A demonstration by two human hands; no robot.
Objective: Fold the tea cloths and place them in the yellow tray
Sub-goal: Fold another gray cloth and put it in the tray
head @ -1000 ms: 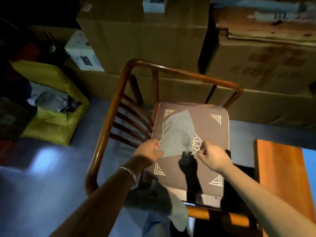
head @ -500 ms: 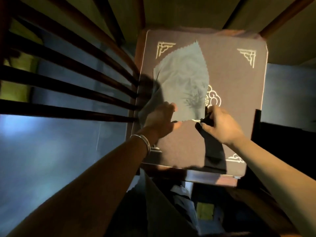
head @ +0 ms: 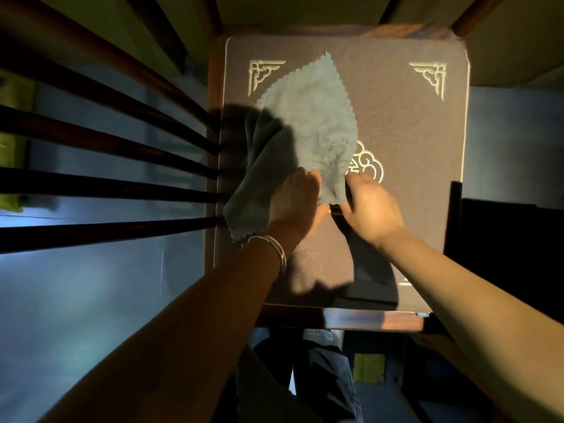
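A grey-blue tea cloth (head: 314, 117) with a zigzag edge lies on the brown seat cushion (head: 406, 123) of a wooden chair. Its far corner points away from me and its left part is bunched and hangs near the cushion's left edge. My left hand (head: 293, 199), with a silver bangle at the wrist, grips the cloth's near left part. My right hand (head: 369, 206) pinches the cloth's near right edge. The yellow tray shows only as a green-yellow sliver (head: 12, 141) at the far left behind the chair slats.
Dark wooden chair slats (head: 106, 184) fan out on the left over a blue-grey floor (head: 91, 300). Cardboard boxes (head: 503, 41) stand beyond the chair. My trouser legs (head: 305, 377) show below the seat's front rail.
The camera has dropped close over the seat. Both hands have drawn the cloth's near edge together, and its left part has bunched up towards the cushion's left edge.
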